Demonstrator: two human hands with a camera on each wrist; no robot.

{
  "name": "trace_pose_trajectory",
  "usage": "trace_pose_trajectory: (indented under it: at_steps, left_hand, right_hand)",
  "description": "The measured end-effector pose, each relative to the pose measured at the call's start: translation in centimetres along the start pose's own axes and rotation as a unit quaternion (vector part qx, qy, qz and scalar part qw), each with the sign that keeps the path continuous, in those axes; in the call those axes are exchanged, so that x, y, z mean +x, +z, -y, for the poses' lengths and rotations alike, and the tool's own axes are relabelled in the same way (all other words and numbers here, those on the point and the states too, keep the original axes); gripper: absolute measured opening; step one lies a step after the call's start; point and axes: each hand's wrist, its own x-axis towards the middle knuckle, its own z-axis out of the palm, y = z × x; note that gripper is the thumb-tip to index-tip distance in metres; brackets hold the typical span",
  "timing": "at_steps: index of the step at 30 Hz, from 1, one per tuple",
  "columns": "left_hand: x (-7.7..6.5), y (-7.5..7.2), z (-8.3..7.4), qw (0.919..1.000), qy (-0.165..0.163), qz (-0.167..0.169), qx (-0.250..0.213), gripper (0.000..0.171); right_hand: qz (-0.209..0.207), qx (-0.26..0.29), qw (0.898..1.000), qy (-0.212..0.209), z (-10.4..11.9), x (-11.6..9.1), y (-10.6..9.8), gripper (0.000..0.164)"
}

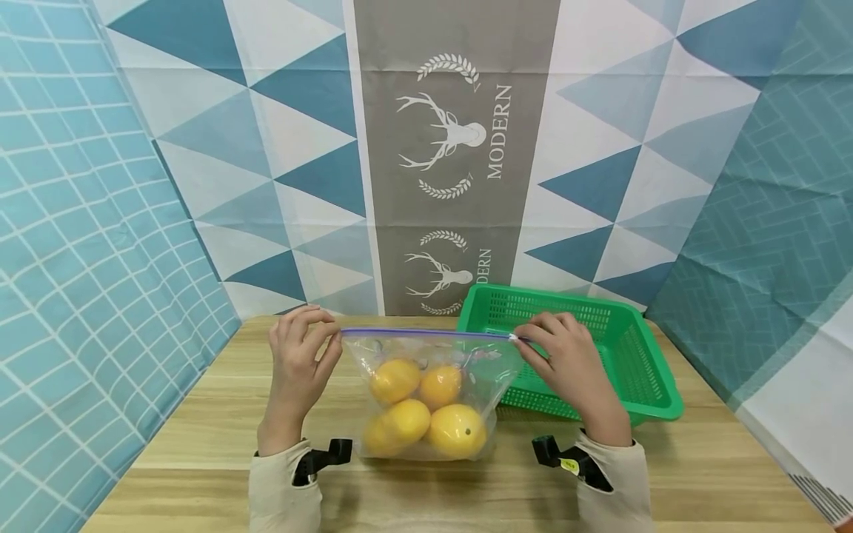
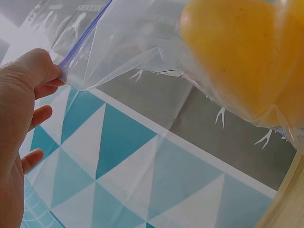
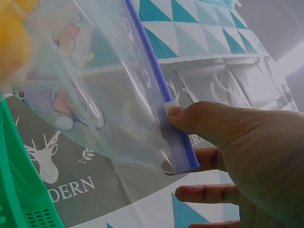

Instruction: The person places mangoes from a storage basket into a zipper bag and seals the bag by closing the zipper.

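A clear zip bag with a purple seal strip along its top holds several yellow-orange fruits that look like lemons or oranges. My left hand pinches the strip's left end between thumb and forefinger; the left wrist view shows that hand with its other fingers spread. At the right end, my right hand pinches the strip by a small white slider, the thumb resting on it. The strip is stretched straight between both hands, and the bag hangs upright below it, close over the table.
A green plastic basket with perforated walls stands behind the bag and right hand. The wooden table ends at a patterned backdrop, with blue-tiled cloth on the left side.
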Motion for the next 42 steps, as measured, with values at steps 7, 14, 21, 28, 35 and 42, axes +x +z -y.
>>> trace_pose_trajectory:
  at_steps: [7, 14, 21, 28, 35, 42]
  left_hand:
    - [0.0, 0.0, 0.1, 1.0000, -0.006, 0.003, -0.002, 0.034]
    - [-0.2, 0.2, 0.1, 1.0000, -0.006, 0.004, -0.005, 0.034]
    - [-0.2, 0.3, 0.2, 1.0000, -0.007, 0.003, -0.006, 0.034]
    - [-0.2, 0.2, 0.1, 0.9999, -0.012, 0.005, -0.011, 0.035]
    - [-0.2, 0.1, 0.2, 0.9995, -0.015, 0.006, -0.026, 0.033]
    - [-0.5, 0.1, 0.6, 0.9962, -0.031, 0.028, -0.077, 0.019]
  right_hand:
    - [-0.002, 0.004, 1.000, 0.001, -0.5, -0.3, -0.2, 0.014]
    - [0.009, 0.007, 1.000, 0.004, -0.9, -0.6, -0.6, 0.014]
    - [0.016, 0.005, 1.000, 0.009, -1.0, -0.7, -0.8, 0.014]
    - [0.048, 0.039, 0.998, 0.030, -0.9, -0.5, -0.9, 0.011]
    - [0.099, 0.123, 0.985, 0.069, -0.9, -0.5, -1.1, 0.009]
    - [0.135, 0.192, 0.965, 0.114, -1.2, -0.7, -0.9, 0.016]
